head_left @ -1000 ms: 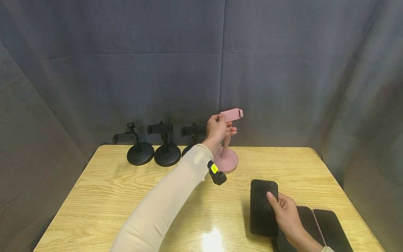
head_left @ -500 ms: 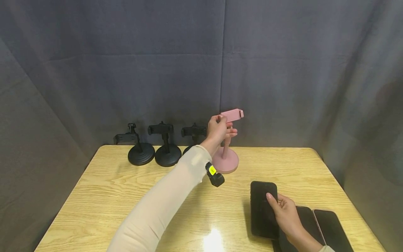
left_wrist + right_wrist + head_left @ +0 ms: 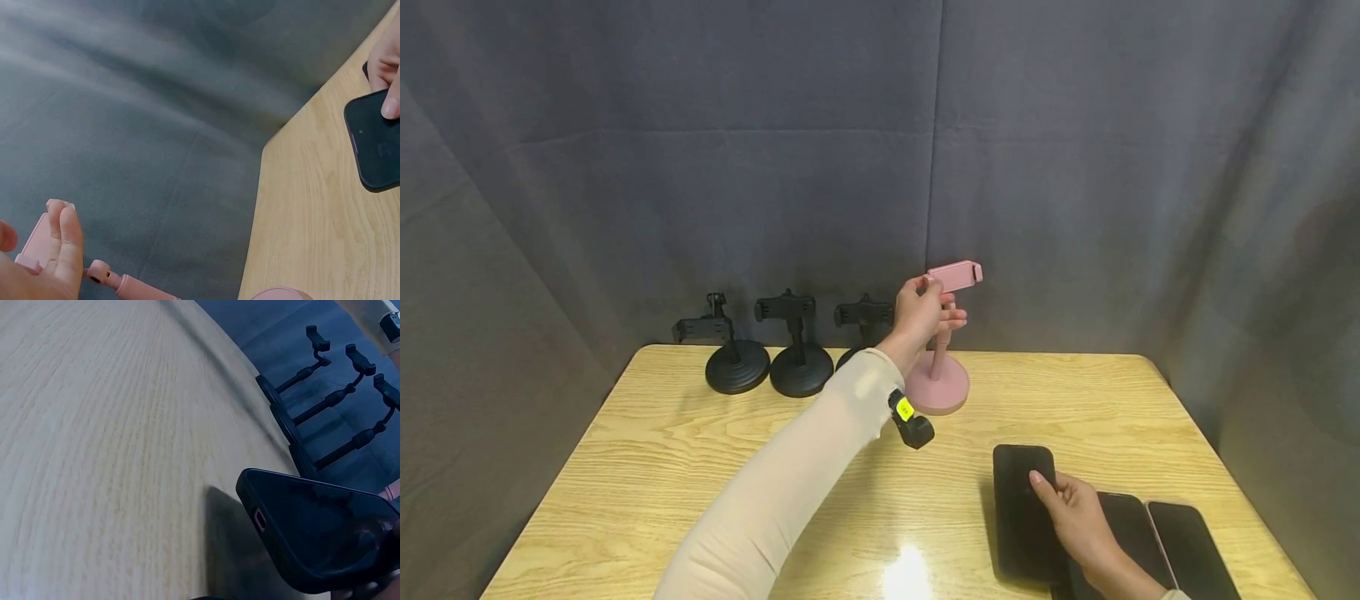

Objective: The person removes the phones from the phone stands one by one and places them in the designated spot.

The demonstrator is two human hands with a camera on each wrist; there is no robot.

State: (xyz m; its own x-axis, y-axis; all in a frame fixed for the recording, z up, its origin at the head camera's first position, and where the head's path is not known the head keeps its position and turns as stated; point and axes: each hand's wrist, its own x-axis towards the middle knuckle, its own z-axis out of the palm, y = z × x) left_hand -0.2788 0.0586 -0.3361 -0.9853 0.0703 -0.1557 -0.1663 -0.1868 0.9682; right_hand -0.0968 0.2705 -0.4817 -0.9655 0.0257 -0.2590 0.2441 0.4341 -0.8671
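Observation:
At the back of the table stands a pink phone stand [image 3: 942, 390] with a round base, and its clamp [image 3: 957, 276] is tilted. My left hand [image 3: 919, 315] pinches the left end of that clamp between thumb and fingers, with the other fingers stretched out beside the stem. In the left wrist view the fingers [image 3: 70, 240] partly cover the clamp. My right hand [image 3: 1078, 521] holds a black smartphone [image 3: 1021, 525], its thumb on the screen side. The right wrist view shows this smartphone [image 3: 312, 519] raised off the table and casting a shadow; the screen is dark.
To the left of the pink stand are black phone stands [image 3: 801, 371] in a row, one partly behind my left arm. Two more smartphones, a black one [image 3: 1123, 525] and a pink-edged one [image 3: 1191, 546], lie by my right wrist. Grey curtains [image 3: 1075, 183] enclose the wooden table [image 3: 647, 467].
My right hand has lowered the smartphone slightly toward the front of the table. My left hand stays on the pink clamp, nearly unmoved.

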